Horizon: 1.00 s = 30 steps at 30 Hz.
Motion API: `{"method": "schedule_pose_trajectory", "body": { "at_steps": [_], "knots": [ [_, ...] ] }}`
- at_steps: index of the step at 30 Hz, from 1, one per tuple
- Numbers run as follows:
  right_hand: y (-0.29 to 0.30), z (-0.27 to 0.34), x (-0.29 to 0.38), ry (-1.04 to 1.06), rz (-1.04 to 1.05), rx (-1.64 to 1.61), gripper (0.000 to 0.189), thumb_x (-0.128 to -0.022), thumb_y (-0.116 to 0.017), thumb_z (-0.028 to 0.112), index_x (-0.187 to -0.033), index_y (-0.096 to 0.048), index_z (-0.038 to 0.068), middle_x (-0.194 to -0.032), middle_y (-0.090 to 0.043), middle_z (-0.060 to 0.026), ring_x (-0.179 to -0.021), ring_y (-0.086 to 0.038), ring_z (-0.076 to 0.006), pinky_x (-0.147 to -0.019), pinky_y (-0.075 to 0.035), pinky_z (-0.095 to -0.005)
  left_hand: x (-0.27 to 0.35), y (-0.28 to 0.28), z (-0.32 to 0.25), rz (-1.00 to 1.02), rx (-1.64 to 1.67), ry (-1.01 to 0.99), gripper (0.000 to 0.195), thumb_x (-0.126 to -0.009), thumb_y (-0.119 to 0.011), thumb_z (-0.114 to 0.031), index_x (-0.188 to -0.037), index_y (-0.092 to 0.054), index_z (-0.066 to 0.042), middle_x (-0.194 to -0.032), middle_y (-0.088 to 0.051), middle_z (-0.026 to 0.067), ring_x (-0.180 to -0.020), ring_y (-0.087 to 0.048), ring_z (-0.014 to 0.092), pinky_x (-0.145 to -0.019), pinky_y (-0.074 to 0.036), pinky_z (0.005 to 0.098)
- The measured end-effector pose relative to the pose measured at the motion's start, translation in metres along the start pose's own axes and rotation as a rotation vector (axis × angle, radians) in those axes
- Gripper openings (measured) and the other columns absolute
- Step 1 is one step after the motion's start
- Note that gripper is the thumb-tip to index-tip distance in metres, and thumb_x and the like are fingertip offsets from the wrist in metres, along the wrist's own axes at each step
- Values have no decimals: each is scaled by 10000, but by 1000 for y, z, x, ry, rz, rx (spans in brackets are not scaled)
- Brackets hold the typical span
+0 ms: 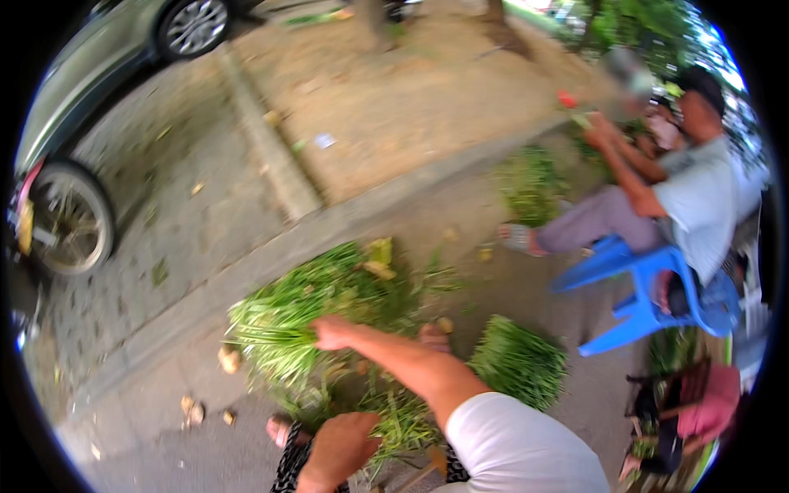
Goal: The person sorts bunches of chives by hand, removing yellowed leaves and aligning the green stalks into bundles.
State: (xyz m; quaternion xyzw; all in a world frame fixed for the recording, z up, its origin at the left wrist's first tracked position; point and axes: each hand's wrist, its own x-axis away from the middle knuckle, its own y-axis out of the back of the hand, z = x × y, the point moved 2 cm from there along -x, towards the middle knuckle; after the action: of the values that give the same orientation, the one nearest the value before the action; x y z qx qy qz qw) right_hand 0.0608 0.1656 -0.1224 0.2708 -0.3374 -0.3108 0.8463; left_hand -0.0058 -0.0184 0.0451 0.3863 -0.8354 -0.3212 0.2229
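Observation:
My right hand reaches out over a large heap of long green leafy stalks on the ground, its fingers closed around some of them. Closer to my body, my left hand hangs curled above my knee. Loose green stalks lie right beside its fingertips; motion blur and the back of the hand hide whether any are in its grasp. A neat bundle of green stalks rests on the pavement to the right of my outstretched arm.
A person sits at the right on a blue plastic stool, near another green pile. Another person in pink is lower right. A concrete kerb crosses beyond the heap. A motorcycle wheel and a car stand left.

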Motion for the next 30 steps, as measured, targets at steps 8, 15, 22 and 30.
{"method": "schedule_pose_trajectory", "body": {
  "at_steps": [8,15,22,30],
  "knots": [
    [157,100,85,479,-663,-293,115,-766,-511,128,-821,-526,29,-658,-578,-161,-629,-591,-310,-596,-487,-410,1,30,35,-380,41,308,299,-694,-686,-92,-960,-597,12,-941,-620,168,-878,-591,309,-771,-464,366],
    [122,106,129,344,-346,-1085,90,-746,-569,104,-729,-482,90,-614,-479,-22,-548,-507,-113,-486,-473,-259,-4,65,44,-757,422,333,831,-740,-491,-673,-1220,-454,4,-1231,-464,194,-1184,-396,312,-991,-288,460],
    [61,107,159,263,-8,-1493,216,-698,-661,60,-900,-585,42,-820,-578,-29,-777,-532,-138,-718,-425,-297,-19,15,56,-507,1139,325,721,-762,-608,-528,-1243,-406,-31,-869,-518,-8,-662,-403,68,-549,-322,220],
    [78,98,165,204,-95,-1328,108,-724,-632,97,-756,-543,45,-707,-530,-11,-667,-487,-115,-614,-414,-279,-38,15,13,-529,1222,301,665,-667,-750,-413,-1094,-426,-20,-1019,-525,71,-979,-478,190,-891,-358,336]
  ]
}}
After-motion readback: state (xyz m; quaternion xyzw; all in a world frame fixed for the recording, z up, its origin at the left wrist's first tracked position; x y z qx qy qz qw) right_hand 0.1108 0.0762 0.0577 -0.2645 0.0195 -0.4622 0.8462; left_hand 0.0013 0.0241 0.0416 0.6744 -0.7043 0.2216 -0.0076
